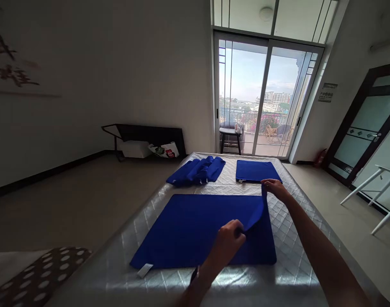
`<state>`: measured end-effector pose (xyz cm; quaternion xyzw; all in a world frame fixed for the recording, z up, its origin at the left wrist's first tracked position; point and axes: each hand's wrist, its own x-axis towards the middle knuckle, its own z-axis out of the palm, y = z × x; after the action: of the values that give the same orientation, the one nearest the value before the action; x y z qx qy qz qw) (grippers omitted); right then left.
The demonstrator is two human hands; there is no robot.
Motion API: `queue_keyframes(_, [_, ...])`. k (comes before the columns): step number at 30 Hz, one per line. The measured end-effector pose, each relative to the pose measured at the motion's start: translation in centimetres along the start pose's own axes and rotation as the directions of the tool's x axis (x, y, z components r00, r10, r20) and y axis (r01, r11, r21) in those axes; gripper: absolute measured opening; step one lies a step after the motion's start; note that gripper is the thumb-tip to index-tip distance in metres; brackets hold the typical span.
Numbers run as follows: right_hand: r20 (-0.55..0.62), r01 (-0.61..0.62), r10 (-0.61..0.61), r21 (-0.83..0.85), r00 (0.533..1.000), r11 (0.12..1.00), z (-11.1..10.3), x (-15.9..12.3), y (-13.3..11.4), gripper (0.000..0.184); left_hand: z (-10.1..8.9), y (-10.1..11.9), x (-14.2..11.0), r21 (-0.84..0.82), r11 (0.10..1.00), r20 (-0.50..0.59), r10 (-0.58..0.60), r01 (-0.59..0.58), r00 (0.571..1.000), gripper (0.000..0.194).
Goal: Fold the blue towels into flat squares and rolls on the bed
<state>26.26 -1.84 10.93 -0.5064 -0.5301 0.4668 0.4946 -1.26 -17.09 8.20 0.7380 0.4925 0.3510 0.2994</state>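
Note:
A blue rectangular cloth (188, 230) lies spread on the mattress in front of me, with a white tag (145, 270) at its near left corner. My left hand (229, 239) is closed in a pinch on a raised fold of this cloth, over its right half. At the far right corner, my right hand (275, 188) pinches the cloth's edge and holds it up. Between both hands the lifted part slants, and more blue fabric lies flat beneath it. Whether the cloth has two layers, like a pillowcase, I cannot tell.
The mattress (310, 260) has a shiny quilted cover. Farther back on it lie a bunched heap of blue cloths (198, 170) and a flat folded blue cloth (257, 170). A brown polka-dot fabric (44, 275) is at lower left. White stool legs (363, 192) stand right.

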Motion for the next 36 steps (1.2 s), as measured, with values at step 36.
queue_keyframes(36, [0.5, 0.513, -0.189, -0.664, 0.846, 0.544, 39.5, 7.2, 1.6, 0.022, -15.8, -17.9, -12.9, 0.174, 0.808, -0.548, -0.396, 0.563, 0.737, 0.038])
